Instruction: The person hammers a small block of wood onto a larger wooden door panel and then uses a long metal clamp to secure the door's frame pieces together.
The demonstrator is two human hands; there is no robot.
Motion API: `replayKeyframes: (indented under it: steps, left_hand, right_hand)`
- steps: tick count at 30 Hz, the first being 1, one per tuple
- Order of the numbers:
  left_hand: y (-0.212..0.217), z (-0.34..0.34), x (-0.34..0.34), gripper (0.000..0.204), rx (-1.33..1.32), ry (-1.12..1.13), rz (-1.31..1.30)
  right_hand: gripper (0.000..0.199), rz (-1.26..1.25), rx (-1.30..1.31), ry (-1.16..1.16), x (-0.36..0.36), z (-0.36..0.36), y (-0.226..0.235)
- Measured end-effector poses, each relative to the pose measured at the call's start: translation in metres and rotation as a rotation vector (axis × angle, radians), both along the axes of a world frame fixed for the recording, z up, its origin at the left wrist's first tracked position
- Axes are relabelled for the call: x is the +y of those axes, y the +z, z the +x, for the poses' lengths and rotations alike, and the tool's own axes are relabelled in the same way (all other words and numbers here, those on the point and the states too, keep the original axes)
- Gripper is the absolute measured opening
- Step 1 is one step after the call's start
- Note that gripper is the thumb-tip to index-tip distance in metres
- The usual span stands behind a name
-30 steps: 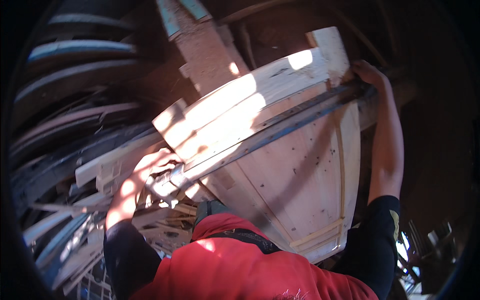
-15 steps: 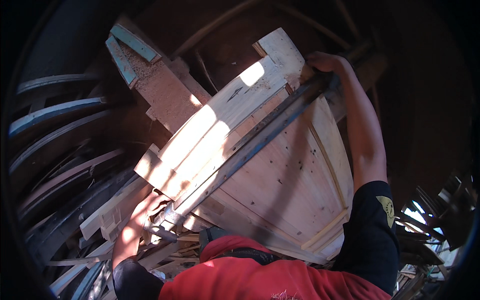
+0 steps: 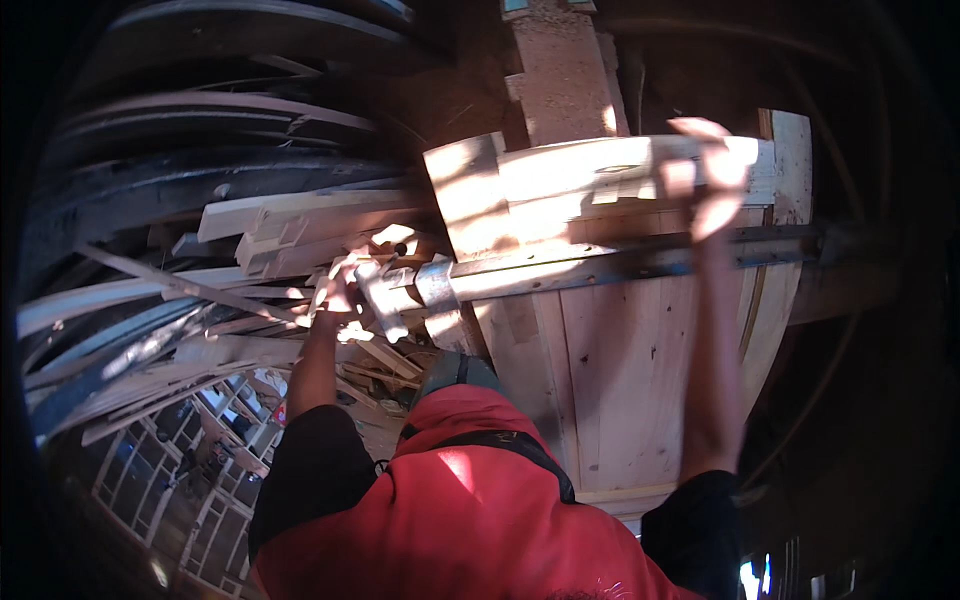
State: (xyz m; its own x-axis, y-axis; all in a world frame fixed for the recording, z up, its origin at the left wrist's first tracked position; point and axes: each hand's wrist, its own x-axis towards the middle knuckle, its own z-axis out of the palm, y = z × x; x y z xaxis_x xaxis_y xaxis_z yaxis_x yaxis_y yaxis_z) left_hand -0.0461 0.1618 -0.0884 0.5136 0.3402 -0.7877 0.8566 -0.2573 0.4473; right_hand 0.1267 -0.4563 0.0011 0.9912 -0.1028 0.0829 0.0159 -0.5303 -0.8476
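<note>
A long metal bar clamp (image 3: 560, 268) lies across a pale wooden panel (image 3: 625, 370) made of joined boards. Its screw end sticks out past the panel's left edge, where my left hand (image 3: 338, 287) is closed around the handle. Above the far part of the panel is my right hand (image 3: 712, 178), smeared by motion. Its fingers are too blurred to read, and I cannot tell whether it touches the wood. A thick curved board (image 3: 590, 175) runs along the panel's far side, with a short upright block (image 3: 470, 195) at its left end. Sunlight patches fall on both.
Stacked timber strips (image 3: 290, 230) and long curved boards (image 3: 200, 110) crowd the left side. A dusty brown plank (image 3: 560, 85) extends away beyond the panel. Lattice-like wooden frames (image 3: 185, 480) stand at the lower left.
My view has turned, so the panel and clamp now lie nearly level. My right hand has left the clamp's far end and come inward over the panel. My left hand stays at the screw end.
</note>
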Motion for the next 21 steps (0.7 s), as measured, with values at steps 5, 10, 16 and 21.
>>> replayKeyframes:
  steps: [5, 10, 16, 21]
  left_hand:
    - [-0.005, -0.082, -0.036, 0.048, 0.048, 0.063, -0.092]
    - [-0.001, -0.146, -0.071, 0.049, 0.082, 0.087, -0.151]
    - [-0.024, -0.087, -0.078, 0.051, -0.194, 0.14, -0.229]
    - [-0.043, -0.072, -0.066, 0.052, -0.278, 0.231, -0.296]
  right_hand:
    - [0.012, -0.205, -0.375, 0.708, 0.235, -0.052, -0.023]
    - [0.055, -0.521, -0.257, 0.86, 0.27, -0.075, -0.071]
    - [0.045, -0.353, -0.534, 0.655, 0.266, -0.07, -0.077]
    - [0.043, -0.675, -0.296, 0.943, 0.272, -0.066, -0.046]
